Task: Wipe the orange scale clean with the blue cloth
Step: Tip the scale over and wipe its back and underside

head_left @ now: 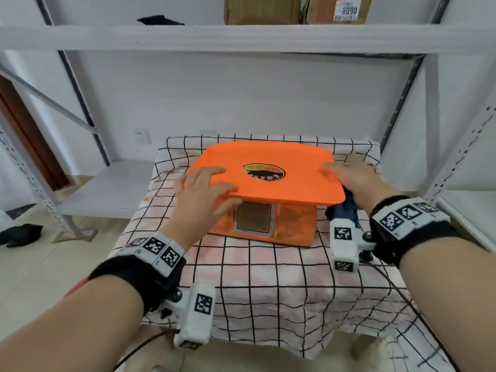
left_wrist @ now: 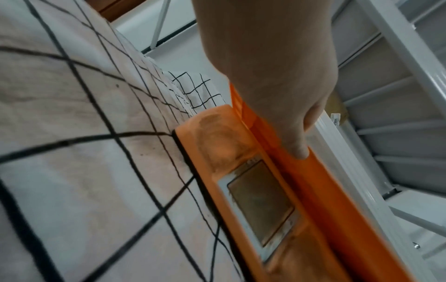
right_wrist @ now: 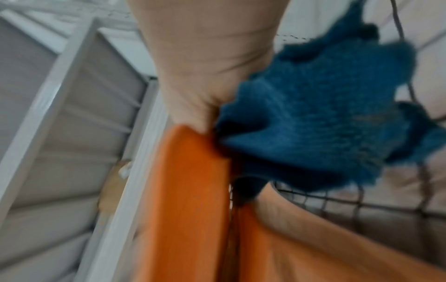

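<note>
While the orange scale [head_left: 264, 181] sits mid-frame on the checked tablecloth [head_left: 268, 277], the left hand [head_left: 200, 193] lies spread over the platform's left edge, fingers straight, thumb along the front lip. Right of centre, the right hand [head_left: 354, 174] presses flat on the platform's right edge. Below it, the blue cloth [right_wrist: 325, 118] hangs bunched against the palm; how it's held, I cannot tell.
</note>
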`<move>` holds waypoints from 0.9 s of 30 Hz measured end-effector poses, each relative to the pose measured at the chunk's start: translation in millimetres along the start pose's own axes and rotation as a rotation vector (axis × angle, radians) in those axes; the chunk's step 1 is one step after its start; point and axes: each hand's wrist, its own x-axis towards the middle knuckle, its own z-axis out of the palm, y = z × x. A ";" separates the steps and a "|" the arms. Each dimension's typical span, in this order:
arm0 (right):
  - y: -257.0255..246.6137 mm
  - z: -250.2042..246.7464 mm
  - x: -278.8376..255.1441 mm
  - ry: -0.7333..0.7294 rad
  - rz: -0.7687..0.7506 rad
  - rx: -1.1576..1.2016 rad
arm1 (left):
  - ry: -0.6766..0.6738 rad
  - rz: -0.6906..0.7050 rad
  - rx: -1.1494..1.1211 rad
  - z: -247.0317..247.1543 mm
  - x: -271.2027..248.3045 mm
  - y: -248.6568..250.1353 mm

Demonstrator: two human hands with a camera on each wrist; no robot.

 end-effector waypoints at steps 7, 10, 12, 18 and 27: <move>8.8 -4.1 -53.7 0.449 -0.584 -0.652 | 0.265 -0.227 -0.201 0.0 -7.5 -21.7; 20.6 24.5 -82.0 0.339 -0.572 -1.072 | 0.377 -0.419 -0.428 -2.0 -16.3 -28.3; 23.5 38.5 -96.8 0.349 -0.541 -1.139 | 0.405 -0.550 -0.528 -3.0 -17.6 -29.2; 12.0 106.2 -110.9 0.182 -0.745 -1.136 | 0.388 -0.803 -1.000 -18.6 -4.7 -32.0; 14.3 94.6 -86.4 0.109 -0.848 -1.033 | 0.271 -0.928 -1.358 -26.4 4.3 -26.6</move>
